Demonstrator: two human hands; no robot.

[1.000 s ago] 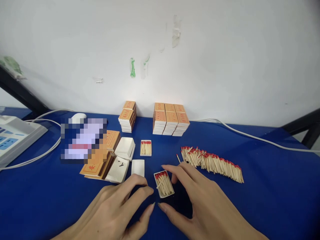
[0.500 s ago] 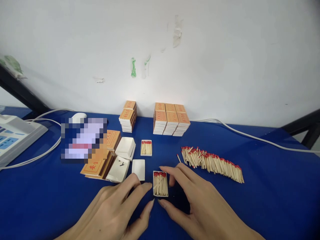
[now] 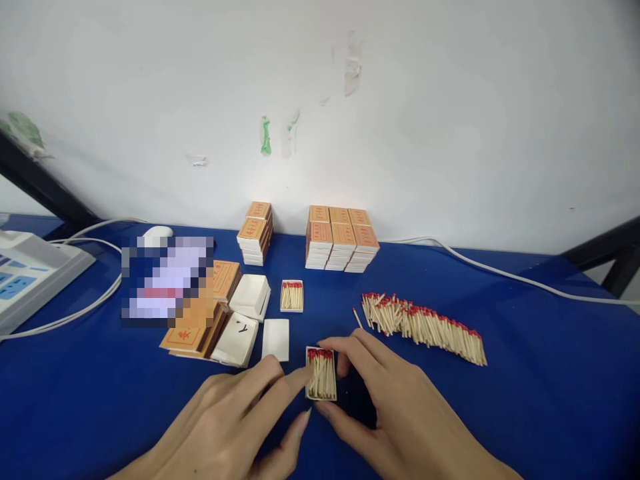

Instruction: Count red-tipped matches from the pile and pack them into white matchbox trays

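A white matchbox tray (image 3: 307,395) filled with red-tipped matches (image 3: 323,375) stands in front of me. My right hand (image 3: 395,400) holds this tray between thumb and index finger, at its near and far edges on the right side. The index fingertip of my left hand (image 3: 235,413) reaches over the tray's left edge onto the matches, its thumb apart below. Beyond it sits a second filled tray (image 3: 291,310). A white tray lying bottom up (image 3: 276,340) is just left of the held one. Loose matches (image 3: 425,325) lie in a long pile to the right.
Stacks of closed matchboxes (image 3: 343,235) and a smaller stack (image 3: 255,230) stand near the wall. Orange matchbox sleeves (image 3: 187,337) and overturned white trays (image 3: 237,339) are at left. A blurred-out phone (image 3: 173,277), a white device (image 3: 40,280) and cables (image 3: 500,279) surround these.
My left index finger has moved right, from beside the tray onto its matches. My right thumb and index finger have closed on the tray, which has shifted slightly towards me.
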